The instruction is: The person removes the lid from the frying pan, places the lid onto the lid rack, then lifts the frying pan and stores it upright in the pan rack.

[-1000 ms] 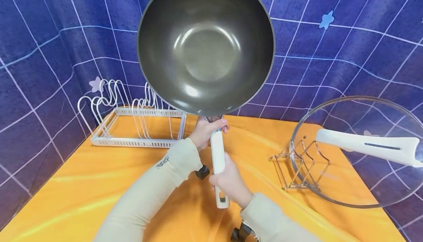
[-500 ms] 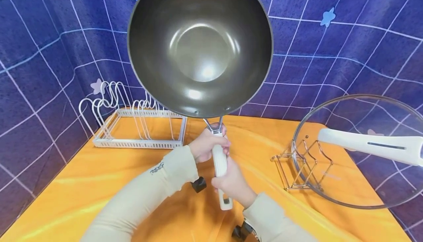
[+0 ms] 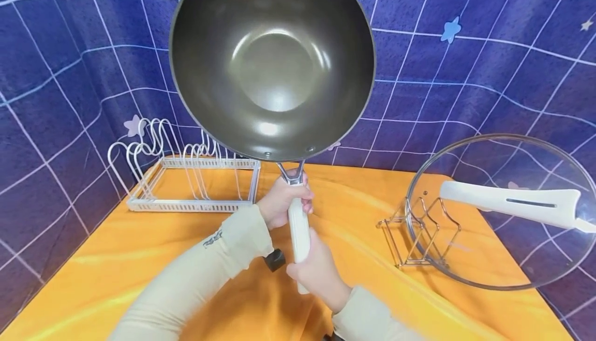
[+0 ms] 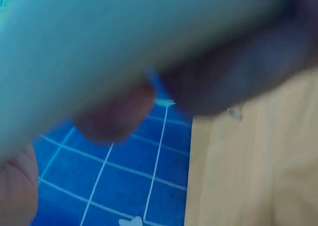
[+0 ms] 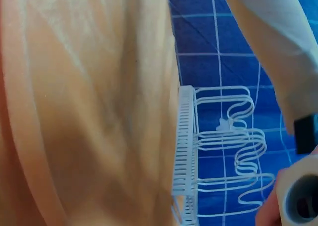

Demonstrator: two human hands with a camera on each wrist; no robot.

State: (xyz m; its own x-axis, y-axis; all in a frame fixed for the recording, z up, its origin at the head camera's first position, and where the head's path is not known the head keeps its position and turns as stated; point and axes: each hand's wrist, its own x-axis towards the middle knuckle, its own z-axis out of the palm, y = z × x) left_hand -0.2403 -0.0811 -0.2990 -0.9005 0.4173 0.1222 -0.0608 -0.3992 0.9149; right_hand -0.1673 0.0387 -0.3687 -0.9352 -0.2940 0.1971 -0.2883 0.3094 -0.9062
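Observation:
A deep dark wok (image 3: 274, 67) with a pale inside sheen hangs above the table in the head view, its bowl facing me. Its long white handle (image 3: 299, 230) points down toward me, joined by a forked metal bracket (image 3: 291, 175). My left hand (image 3: 284, 201) grips the upper handle just below that bracket. Lower down, my right hand (image 3: 318, 273) holds the handle near its end. In the left wrist view, blurred fingers (image 4: 119, 116) lie close under a blurred pale surface. The right wrist view shows the hollow handle end (image 5: 300, 196) at its lower right corner.
A white dish rack (image 3: 186, 205) with upright wire loops stands at the left on the orange cloth (image 3: 363, 211). At the right, a glass lid (image 3: 493, 258) with a white handle stands in a small wire rack (image 3: 419, 237). A blue checked curtain (image 3: 419, 108) encloses the back and sides.
The wok has shifted left and its bracket has come into sight. My left hand has slid down from the bracket onto the white handle. My right hand keeps its grip.

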